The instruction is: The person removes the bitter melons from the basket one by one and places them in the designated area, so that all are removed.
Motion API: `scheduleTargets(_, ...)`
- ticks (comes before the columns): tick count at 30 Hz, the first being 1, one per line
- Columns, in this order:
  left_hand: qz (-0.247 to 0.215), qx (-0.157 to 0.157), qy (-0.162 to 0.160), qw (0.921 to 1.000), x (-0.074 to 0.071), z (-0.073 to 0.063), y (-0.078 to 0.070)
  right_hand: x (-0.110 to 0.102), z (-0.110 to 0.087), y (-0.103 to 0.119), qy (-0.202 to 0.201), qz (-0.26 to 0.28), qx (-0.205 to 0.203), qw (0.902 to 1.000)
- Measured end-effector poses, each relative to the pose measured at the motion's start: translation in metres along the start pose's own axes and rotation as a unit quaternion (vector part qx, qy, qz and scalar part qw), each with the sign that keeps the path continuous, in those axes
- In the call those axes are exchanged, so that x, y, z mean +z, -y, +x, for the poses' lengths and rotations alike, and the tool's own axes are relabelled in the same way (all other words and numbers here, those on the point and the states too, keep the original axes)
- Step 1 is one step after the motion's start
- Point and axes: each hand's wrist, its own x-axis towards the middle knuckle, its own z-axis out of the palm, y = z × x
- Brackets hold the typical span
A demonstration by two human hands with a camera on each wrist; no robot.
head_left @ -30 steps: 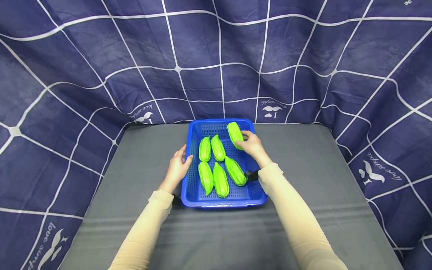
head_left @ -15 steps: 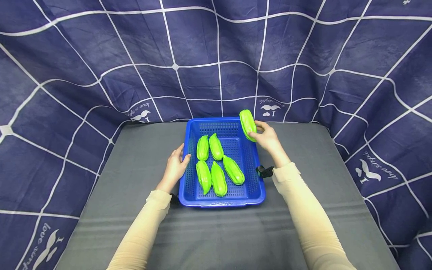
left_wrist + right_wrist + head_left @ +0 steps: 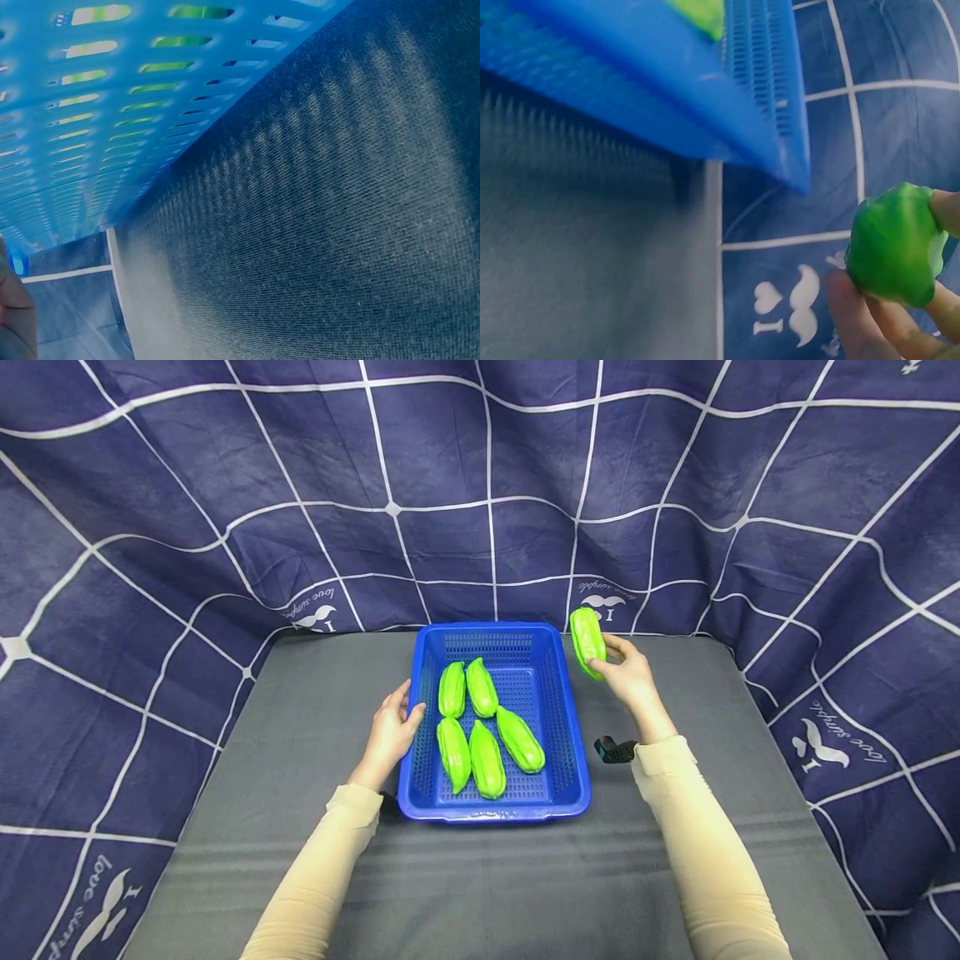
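Observation:
My right hand pinches a bright green, ridged, elongated vegetable between thumb and fingers. It is held outside the right wall of the blue plastic basket, near the back corner. The right wrist view shows the lobed end of the vegetable with fingertips around it. At the basket's left side, my left hand grips the rim, thumb on top and fingers outside. Several similar green vegetables lie inside the basket in two rows. The left wrist view shows mostly the perforated basket wall.
The basket stands on a grey cloth-covered table. A dark blue curtain with white lines hangs behind and at both sides. Beneath the right forearm shows a black wrist device.
The right hand has lifted the green vegetable out over the basket's right rim and moved right with it. The left hand stays at the left rim.

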Motion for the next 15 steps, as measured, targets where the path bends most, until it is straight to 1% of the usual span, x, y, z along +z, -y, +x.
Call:
scheduleTargets(4,-0.001,-0.002,-0.001,1.0000,0.000,-0.001,0.000,-0.006,0.000,-0.010,-0.002,0.001,0.020,0.9998)
scheduleTargets(10,-0.006,0.005,-0.004,1.0000,-0.001,0.000,0.001,-0.009,-0.001,-0.031,-0.018,-0.026,0.045,0.9985)
scheduleTargets(13,-0.004,0.008,-0.006,0.9999,0.000,0.000,0.001,-0.009,0.000,-0.044,-0.019,-0.034,0.061,0.9974)
scheduleTargets(15,-0.004,0.009,-0.007,0.9999,0.000,0.000,0.001,-0.008,0.001,-0.053,-0.021,-0.050,0.070,0.9961)
